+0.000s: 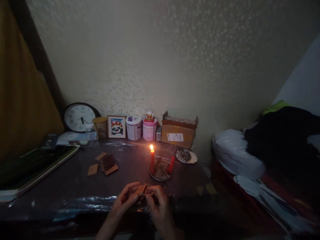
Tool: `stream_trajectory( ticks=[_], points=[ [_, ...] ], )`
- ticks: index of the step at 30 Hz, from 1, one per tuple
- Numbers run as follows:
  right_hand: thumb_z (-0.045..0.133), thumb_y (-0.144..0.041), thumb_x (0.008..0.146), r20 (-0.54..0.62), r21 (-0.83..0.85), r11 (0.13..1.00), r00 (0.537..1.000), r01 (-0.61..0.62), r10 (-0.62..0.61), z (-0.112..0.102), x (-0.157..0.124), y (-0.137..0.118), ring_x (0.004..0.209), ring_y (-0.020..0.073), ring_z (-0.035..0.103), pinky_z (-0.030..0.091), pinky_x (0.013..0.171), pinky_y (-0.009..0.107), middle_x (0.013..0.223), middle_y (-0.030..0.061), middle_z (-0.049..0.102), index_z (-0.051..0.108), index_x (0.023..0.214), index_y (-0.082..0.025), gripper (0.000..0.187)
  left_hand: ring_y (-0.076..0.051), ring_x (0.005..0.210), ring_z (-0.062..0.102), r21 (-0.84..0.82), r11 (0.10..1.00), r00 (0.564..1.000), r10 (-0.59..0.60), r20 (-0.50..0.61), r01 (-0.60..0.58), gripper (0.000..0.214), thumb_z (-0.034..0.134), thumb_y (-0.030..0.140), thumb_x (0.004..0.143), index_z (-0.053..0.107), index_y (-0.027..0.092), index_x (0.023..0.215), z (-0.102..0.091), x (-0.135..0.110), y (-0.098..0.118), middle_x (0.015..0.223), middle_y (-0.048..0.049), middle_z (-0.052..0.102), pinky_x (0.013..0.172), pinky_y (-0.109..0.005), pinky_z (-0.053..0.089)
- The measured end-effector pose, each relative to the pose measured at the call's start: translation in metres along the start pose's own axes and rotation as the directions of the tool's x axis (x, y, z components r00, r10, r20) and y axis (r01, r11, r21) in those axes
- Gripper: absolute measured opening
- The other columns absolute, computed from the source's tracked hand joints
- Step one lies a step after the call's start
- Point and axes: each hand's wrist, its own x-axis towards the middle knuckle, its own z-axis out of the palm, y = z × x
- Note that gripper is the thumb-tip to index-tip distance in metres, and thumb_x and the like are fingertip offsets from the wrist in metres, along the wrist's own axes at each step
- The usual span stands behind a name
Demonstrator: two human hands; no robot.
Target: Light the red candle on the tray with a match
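My left hand (pixel 125 198) is closed around a small brown matchbox (pixel 141 190), just above the table's front edge. At the box's right end, my right hand (pixel 159 204) pinches with thumb and fingers. Whatever sits between those fingertips is too small and dark to make out. Beyond my hands a lit red candle (pixel 152 163) stands upright at the left side of a round metal dish (pixel 161 179). Dark bits lie in that dish, and a shorter unlit red candle (pixel 172 164) is at its right side. Matchsticks (pixel 190 157) with dark heads fill a small plate behind it.
More matchboxes and flat pieces (pixel 108 162) lie on the dark, plastic-covered table (pixel 130 166) at left. Along the wall stand a clock (pixel 80 117), a framed panda picture (pixel 116 127), two tubs (pixel 134 128) and a cardboard box (pixel 178 133). Bagged stuff (pixel 236 153) is piled at right.
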Motion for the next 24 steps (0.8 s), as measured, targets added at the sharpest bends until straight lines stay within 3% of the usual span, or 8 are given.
stream_trajectory(
  ticks=[7,12,24],
  points=[
    [0.054,-0.023,0.081,0.019,0.087,0.996,1.000,-0.002,0.000,-0.006,-0.002,-0.005,0.089,0.0154,0.058,0.044,0.079,0.023,0.093,0.0011,0.061,0.057,0.094,-0.022,0.013,-0.025,0.096,0.061,0.193,0.980,0.996,0.029,0.089,-0.045,0.038,0.066,0.036,0.069,0.058,0.022,0.104,0.000,0.000,-0.003,0.102,-0.0049,0.068,0.082,-0.032,0.048],
    [0.056,-0.022,0.079,0.016,0.124,0.992,0.999,-0.033,0.031,-0.007,-0.001,-0.006,0.088,0.0149,0.058,0.045,0.078,0.022,0.092,0.0007,0.061,0.057,0.091,-0.021,0.012,-0.026,0.098,0.060,0.260,0.961,0.994,0.085,0.064,-0.099,0.038,0.067,0.036,0.068,0.059,0.020,0.102,0.004,-0.003,0.000,0.103,-0.0060,0.067,0.083,-0.032,0.047],
    [0.058,-0.020,0.077,0.038,0.124,0.987,0.995,-0.097,0.093,-0.007,0.001,-0.010,0.083,0.0146,0.059,0.046,0.074,0.022,0.092,0.0007,0.062,0.057,0.093,-0.020,0.016,-0.026,0.095,0.061,0.261,0.963,0.996,0.051,0.072,-0.068,0.038,0.068,0.037,0.067,0.061,0.022,0.101,0.009,-0.008,0.006,0.099,-0.0040,0.069,0.080,-0.031,0.048]
  ],
)
